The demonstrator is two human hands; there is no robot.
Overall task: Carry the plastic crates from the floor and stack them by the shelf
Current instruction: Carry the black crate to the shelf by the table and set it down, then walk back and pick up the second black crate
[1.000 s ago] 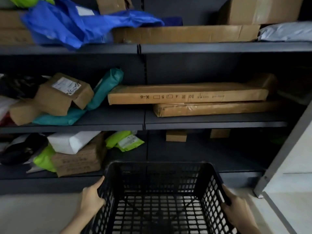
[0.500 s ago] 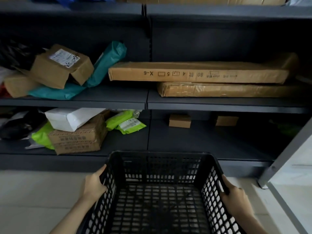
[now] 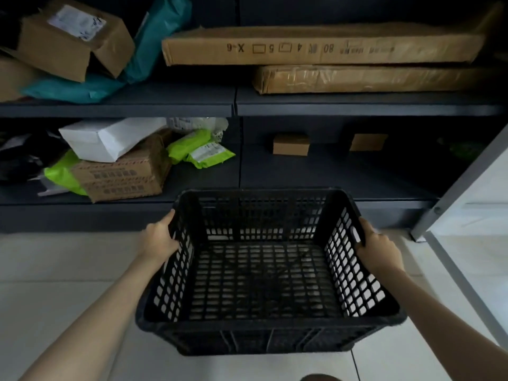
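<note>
The black crate (image 3: pixel 264 270) is held between both hands over the pale floor (image 3: pixel 55 270), right in front of the shelf (image 3: pixel 236 104). The left hand (image 3: pixel 159 240) clamps its left rim, the right hand (image 3: pixel 376 247) its right rim at a handle slot. Fingertips are hidden inside the walls. Whether the crate touches the floor is unclear. Both forearms reach forward, nearly straight.

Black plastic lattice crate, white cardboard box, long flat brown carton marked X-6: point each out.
Black plastic lattice crate (image 3: pixel 264 281): head view, on its perforated floor.
White cardboard box (image 3: pixel 110 138): head view, on its top face.
Long flat brown carton marked X-6 (image 3: pixel 384 48): head view, on its printed front side.
</note>
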